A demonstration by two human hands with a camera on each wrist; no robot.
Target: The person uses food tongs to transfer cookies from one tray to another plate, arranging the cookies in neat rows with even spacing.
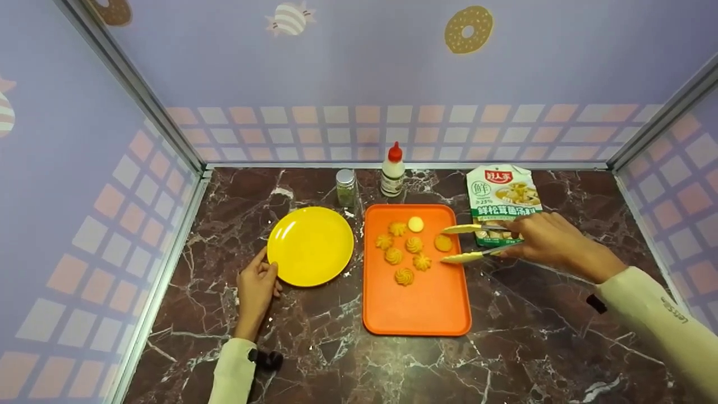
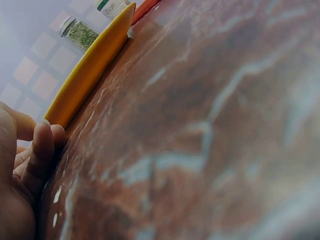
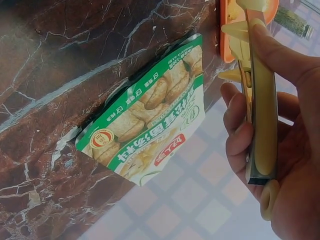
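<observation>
7 cookies (image 1: 414,244) lie on the orange tray (image 1: 418,314) in the middle of the dark marble worktop (image 1: 533,342): 5 swirled ones, a pale round one at the far end and a darker round one near the right rim. The right hand (image 1: 547,241) grips a pair of yellow tongs (image 1: 468,242), fingers and thumb curled round the handles. The tongs are spread apart, their 2 tips reaching over the tray's right rim on either side of the darker round cookie (image 1: 443,243), not visibly touching it. Under that hand a green and white food packet (image 1: 502,193) lies flat on the worktop, just right of the tray.

The left hand (image 1: 257,286) rests on the worktop with loosely bent fingers, holding nothing; its fingertips touch the near left rim of the yellow plate (image 1: 310,246), which sits just left of the tray.

Behind the plate and tray, near the back wall, stand a small glass jar of green flakes (image 1: 346,188) and a white squeeze bottle with a red cap (image 1: 392,170).
</observation>
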